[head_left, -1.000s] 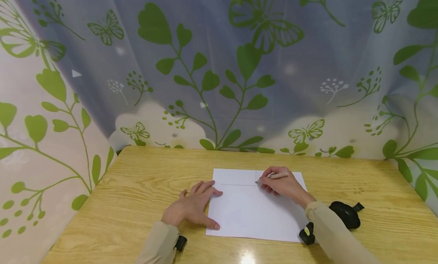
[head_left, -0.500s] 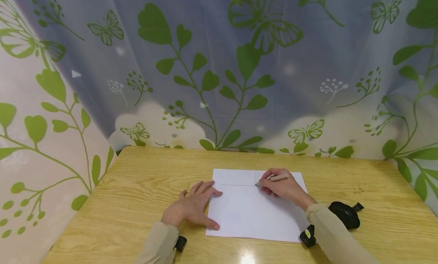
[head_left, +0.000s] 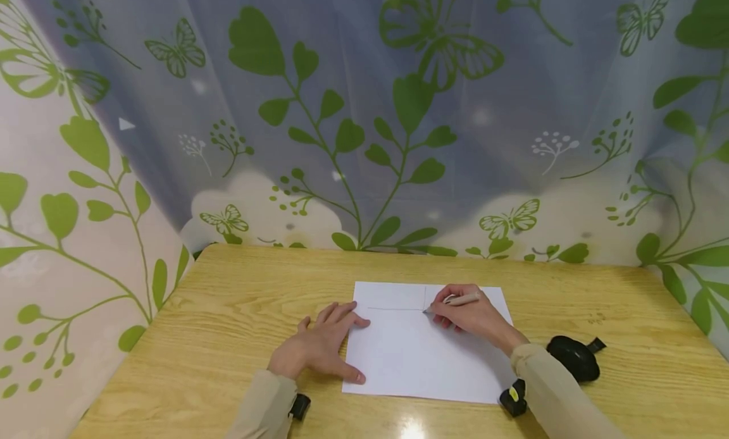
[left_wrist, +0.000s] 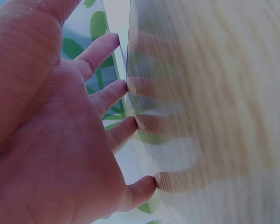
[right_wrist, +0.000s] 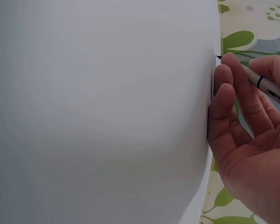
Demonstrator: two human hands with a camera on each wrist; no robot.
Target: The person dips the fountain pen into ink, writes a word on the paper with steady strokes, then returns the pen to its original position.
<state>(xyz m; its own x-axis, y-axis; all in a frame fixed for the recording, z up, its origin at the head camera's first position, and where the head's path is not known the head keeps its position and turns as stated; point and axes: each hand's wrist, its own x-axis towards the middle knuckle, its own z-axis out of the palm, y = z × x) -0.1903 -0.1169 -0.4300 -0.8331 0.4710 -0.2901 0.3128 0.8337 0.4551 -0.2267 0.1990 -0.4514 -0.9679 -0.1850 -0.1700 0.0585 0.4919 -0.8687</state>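
Note:
A white sheet of paper point(head_left: 421, 357) lies on the wooden table, bearing a thin horizontal line and a vertical line that meet near the pen tip. My right hand point(head_left: 469, 311) pinches a light-coloured pen point(head_left: 462, 298), its dark tip at the foot of the vertical line. In the right wrist view, the same pen point(right_wrist: 261, 83) sits between thumb and fingers, with the lower fingers resting along the paper point(right_wrist: 107, 93). My left hand point(head_left: 321, 344) spreads flat at the sheet's left edge, thumb and forefinger on the paper. The left wrist view shows the left hand's fingertips point(left_wrist: 130, 123) touching the tabletop.
On the wooden table point(head_left: 239, 300), a black rounded object point(head_left: 574, 358) with a short strap lies beside the right forearm. Dark wrist devices show at both cuffs. A leaf-and-butterfly patterned curtain point(head_left: 364, 123) hangs behind the table and along its left side.
My right hand has drawn the pen slightly toward me, and the vertical line now reaches down to the horizontal one. The left hand and the paper keep their places.

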